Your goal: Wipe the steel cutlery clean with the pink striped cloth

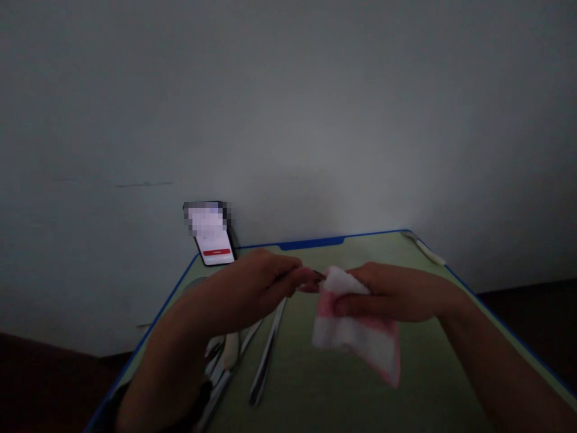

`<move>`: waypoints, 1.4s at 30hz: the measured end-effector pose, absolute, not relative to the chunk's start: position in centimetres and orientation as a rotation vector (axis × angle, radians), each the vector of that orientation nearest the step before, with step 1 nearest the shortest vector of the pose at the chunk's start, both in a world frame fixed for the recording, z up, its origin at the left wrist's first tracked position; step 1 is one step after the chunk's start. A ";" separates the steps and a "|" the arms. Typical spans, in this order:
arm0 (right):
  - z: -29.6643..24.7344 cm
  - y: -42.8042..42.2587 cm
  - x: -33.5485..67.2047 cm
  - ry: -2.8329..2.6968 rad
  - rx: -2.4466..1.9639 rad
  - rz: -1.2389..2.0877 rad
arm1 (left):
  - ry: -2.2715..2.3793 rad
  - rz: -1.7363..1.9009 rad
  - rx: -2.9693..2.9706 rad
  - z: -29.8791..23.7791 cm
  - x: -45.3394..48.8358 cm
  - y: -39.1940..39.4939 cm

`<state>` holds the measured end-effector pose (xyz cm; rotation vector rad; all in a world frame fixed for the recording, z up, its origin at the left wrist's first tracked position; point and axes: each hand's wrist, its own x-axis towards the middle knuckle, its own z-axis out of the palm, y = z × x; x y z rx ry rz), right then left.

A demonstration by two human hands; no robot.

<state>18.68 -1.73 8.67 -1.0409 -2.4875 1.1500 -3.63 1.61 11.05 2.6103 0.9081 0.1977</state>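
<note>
**Holding a thin metal piece (320, 276) and a cloth (347, 343) above a green table (433, 361), with loose cutlery crowded in at 8 o'clock**

Taking the meeting point of the hands as clock centre. At 9 o'clock, observed pinching one end of the metal piece with the left hand (265, 285), fingertips drawn together. At 3 o'clock, observed gripping the pink-and-white cloth with the right hand (392, 288), thumb laid flat on it; hanging loose toward 5 o'clock.

Surroundings noted: at 10 o'clock, a phone (217, 249), propped against the wall (315, 120), lit, with a red bar low on the screen; at 12 o'clock, a blue strip (311, 243) along the far table edge; between 2 and 3 o'clock, a white-handled utensil (430, 252) beside the far right corner; at 7 o'clock, a long metal utensil (265, 367), lying just beside the cutlery pile (231, 352) at 8 o'clock.

Obstruction recorded: left forearm across the cutlery pile, and across a round-edged thing (195, 282) near 9 o'clock, not identifiable. Cut off at the bottom of the view: part of the pile and a dark sleeve (205, 397). Hidden behind the cloth: most of the right fingers and, apparently, the other end of the metal piece. Cannot tell what kind of utensil, given dim light and blur. Masked by pixelation: upper phone screen, unreadable.
</note>
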 end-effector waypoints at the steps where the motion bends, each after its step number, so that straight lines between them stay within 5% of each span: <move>1: 9.1 -1.9 19.0 -2.484 -1.037 1.141 | 0.909 0.224 2.603 11.3 -3.9 1.6; 17: 11.0 -4.1 19.3 -2.441 -1.283 0.773 | 0.950 0.351 2.692 11.1 -1.4 -0.8; 26: 9.5 -2.4 20.1 -2.029 -1.120 1.614 | 0.729 0.635 2.620 11.9 -2.1 -0.1; 42: 9.9 -2.2 20.8 -2.191 -1.056 1.506 | 0.887 0.706 2.489 11.6 -2.3 0.7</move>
